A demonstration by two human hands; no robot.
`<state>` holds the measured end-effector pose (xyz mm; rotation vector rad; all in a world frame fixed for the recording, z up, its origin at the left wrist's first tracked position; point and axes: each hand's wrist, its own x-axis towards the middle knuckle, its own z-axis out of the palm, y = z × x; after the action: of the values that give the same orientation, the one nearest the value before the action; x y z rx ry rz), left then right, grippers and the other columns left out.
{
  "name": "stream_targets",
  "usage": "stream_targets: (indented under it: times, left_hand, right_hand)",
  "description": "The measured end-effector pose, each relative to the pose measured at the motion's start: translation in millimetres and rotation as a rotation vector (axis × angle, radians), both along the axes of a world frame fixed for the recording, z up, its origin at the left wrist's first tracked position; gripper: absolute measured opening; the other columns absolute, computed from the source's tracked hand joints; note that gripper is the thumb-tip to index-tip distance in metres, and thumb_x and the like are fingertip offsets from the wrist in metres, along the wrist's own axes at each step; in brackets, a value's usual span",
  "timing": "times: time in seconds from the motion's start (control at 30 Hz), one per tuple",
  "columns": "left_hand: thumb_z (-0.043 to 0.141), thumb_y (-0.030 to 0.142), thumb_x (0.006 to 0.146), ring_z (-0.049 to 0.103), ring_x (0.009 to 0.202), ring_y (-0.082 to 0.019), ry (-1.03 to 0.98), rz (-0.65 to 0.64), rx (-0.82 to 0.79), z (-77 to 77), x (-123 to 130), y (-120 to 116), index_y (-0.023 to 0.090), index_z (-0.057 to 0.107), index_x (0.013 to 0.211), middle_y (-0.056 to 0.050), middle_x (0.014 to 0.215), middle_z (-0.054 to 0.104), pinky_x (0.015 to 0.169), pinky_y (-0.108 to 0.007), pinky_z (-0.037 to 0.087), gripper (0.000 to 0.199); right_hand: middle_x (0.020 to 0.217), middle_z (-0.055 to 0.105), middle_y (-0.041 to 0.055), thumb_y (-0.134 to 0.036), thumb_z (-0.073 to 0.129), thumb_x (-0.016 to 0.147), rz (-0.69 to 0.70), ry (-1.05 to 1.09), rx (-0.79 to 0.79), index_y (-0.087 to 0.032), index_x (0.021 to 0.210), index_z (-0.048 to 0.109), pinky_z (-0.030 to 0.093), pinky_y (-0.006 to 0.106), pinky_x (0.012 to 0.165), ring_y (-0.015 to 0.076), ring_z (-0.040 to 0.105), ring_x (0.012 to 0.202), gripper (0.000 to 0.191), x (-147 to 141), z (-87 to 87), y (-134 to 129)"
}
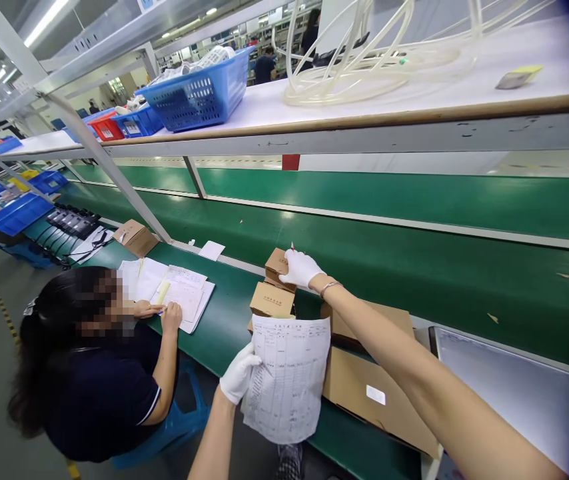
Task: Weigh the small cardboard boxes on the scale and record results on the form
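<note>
My left hand (239,375), in a white glove, pinches the left edge of a printed form (289,380) filled with rows and columns. The sheet hangs upright and covers part of the bench. Farther forward, my gloved right hand (302,268) closes on the right side of a small brown cardboard box (275,261). A thin red-tipped thing pokes up by its fingers, too small to name surely. A second small cardboard box (270,300) sits just nearer, partly behind the form. Two larger flat cartons lie beneath my right forearm, the front carton (354,387) bearing a white label.
At left a seated co-worker (99,380) bends over papers (192,287) on the green bench. An open carton (135,238) stands beyond. Overhead, a shelf carries a blue basket (199,90) and coiled clear tubing (334,93). A white-surfaced tray (509,380) is at right.
</note>
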<state>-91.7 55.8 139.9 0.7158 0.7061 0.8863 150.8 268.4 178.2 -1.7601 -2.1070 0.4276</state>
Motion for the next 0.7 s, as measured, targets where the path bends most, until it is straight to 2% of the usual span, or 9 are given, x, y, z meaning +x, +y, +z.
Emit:
stream_targets:
  times: [0.1,0.2,0.27,0.33,0.4,0.47,0.5,0.6,0.7]
  left_hand:
    - [0.065,0.018,0.072,0.054,0.128,-0.032,-0.015,0.005,-0.014,0.2,0,-6,0.016,0.067,0.119,-0.010,0.128,0.067,0.113,-0.045,0.035,0.047]
    - [0.065,0.018,0.075,0.052,0.130,-0.031,-0.030,0.006,-0.018,15.7,-5,-9,0.017,0.066,0.120,-0.010,0.131,0.065,0.114,-0.045,0.034,0.045]
    - [0.066,0.019,0.076,0.052,0.131,-0.032,-0.036,0.009,-0.002,34.4,-7,-6,0.017,0.066,0.120,-0.010,0.131,0.065,0.114,-0.045,0.034,0.044]
    - [0.067,0.021,0.077,0.051,0.131,-0.033,-0.027,0.028,0.037,57.5,-7,1,0.016,0.066,0.120,-0.011,0.131,0.065,0.115,-0.046,0.034,0.043]
    - [0.068,0.024,0.077,0.050,0.133,-0.034,0.000,0.055,0.083,81.0,-6,11,0.016,0.066,0.119,-0.010,0.130,0.065,0.115,-0.045,0.033,0.043]
    - [0.069,0.027,0.078,0.049,0.133,-0.033,0.037,0.087,0.132,101.5,-6,21,0.016,0.065,0.119,-0.010,0.129,0.065,0.115,-0.045,0.034,0.043]
    - [0.069,0.029,0.078,0.049,0.133,-0.033,0.069,0.106,0.163,109.9,-6,25,0.016,0.065,0.119,-0.010,0.129,0.065,0.115,-0.044,0.034,0.043]
    - [0.065,0.033,0.082,0.056,0.125,-0.030,0.225,0.158,0.263,129.0,-11,36,0.018,0.066,0.115,-0.009,0.124,0.067,0.112,-0.044,0.037,0.036]
    - [0.067,0.033,0.083,0.063,0.110,-0.027,0.368,0.169,0.323,146.7,-18,48,0.019,0.070,0.101,-0.008,0.110,0.071,0.106,-0.044,0.043,0.023]
  right_hand:
    - [0.098,0.063,0.0148,-0.038,0.077,0.057,0.018,0.054,-0.038,-0.018,0.089,0.052,0.046,0.039,0.081,0.0293,0.059,0.092,0.045,-1,-5.9,-7]
    - [0.091,0.063,0.0114,-0.043,0.079,0.055,0.014,0.155,-0.080,-0.019,0.085,0.052,0.047,0.040,0.080,0.0269,0.060,0.084,0.047,1,1.1,-22]
    - [0.094,0.064,0.0128,-0.051,0.073,0.064,-0.013,0.257,-0.093,-0.018,0.091,0.054,0.048,0.042,0.081,0.0259,0.061,0.084,0.047,5,12.4,-34]
    - [0.109,0.064,0.0164,-0.061,0.055,0.081,-0.033,0.393,-0.093,-0.018,0.108,0.052,0.049,0.043,0.086,0.0248,0.063,0.091,0.051,10,24.8,-53]
    - [0.124,0.061,0.0172,-0.067,0.032,0.090,-0.006,0.527,-0.101,-0.019,0.123,0.046,0.050,0.040,0.090,0.0224,0.063,0.102,0.059,14,34.4,-84]
    - [0.126,0.063,0.0154,-0.072,0.024,0.091,0.081,0.650,-0.158,-0.020,0.126,0.047,0.053,0.038,0.089,0.0217,0.064,0.107,0.067,15,40.0,-121]
    - [0.124,0.064,0.0149,-0.074,0.025,0.090,0.134,0.722,-0.218,-0.020,0.125,0.051,0.054,0.038,0.088,0.0227,0.064,0.107,0.069,15,42.0,-140]
    - [0.118,0.068,0.0135,-0.070,0.050,0.084,0.225,0.953,-0.483,-0.020,0.120,0.061,0.054,0.043,0.090,0.0272,0.065,0.105,0.063,13,51.7,-183]
    - [0.106,0.073,0.0104,-0.062,0.066,0.077,0.121,0.994,-0.570,-0.020,0.108,0.070,0.054,0.045,0.090,0.0293,0.067,0.100,0.052,22,74.0,-193]
